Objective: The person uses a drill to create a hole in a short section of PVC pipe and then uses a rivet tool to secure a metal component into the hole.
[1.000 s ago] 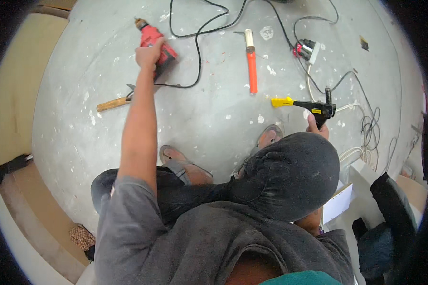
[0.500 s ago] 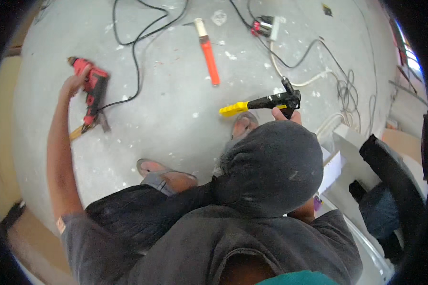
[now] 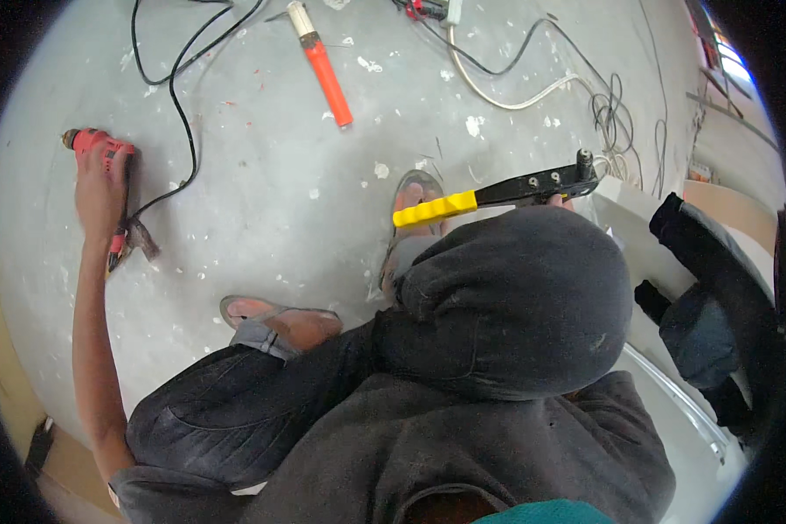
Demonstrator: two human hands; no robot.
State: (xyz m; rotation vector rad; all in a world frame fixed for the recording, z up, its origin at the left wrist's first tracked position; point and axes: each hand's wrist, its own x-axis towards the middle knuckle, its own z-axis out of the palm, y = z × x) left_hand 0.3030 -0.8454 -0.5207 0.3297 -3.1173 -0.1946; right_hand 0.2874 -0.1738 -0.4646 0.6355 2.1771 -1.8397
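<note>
At the far left, a red and black corded drill (image 3: 105,144) lies on the floor. My left hand (image 3: 101,196) is on its body, fingers over the housing; how tightly they close is hard to see. Near my raised right knee is a hand riveter (image 3: 533,188), black with a yellow grip, held level with the grip pointing left. My right hand (image 3: 561,202) grips it from below at its black end; the knee hides most of that hand, leaving only fingertips visible. Beside the drill's lower end lies a dark, hammer-like tool (image 3: 147,241), partly covered.
An orange and white stick-shaped tool (image 3: 327,79) lies ahead on the paint-spotted floor. The drill's black cord (image 3: 183,122) loops away from me. A white power strip (image 3: 452,12), a pale cable (image 3: 520,106) and tangled wires (image 3: 610,109) lie to the right. Dark cloth (image 3: 707,297) hangs at far right.
The whole view has shifted, so floor things sit further left. My left hand has moved back along the drill's body. The riveter has come closer to me and turned more side-on.
</note>
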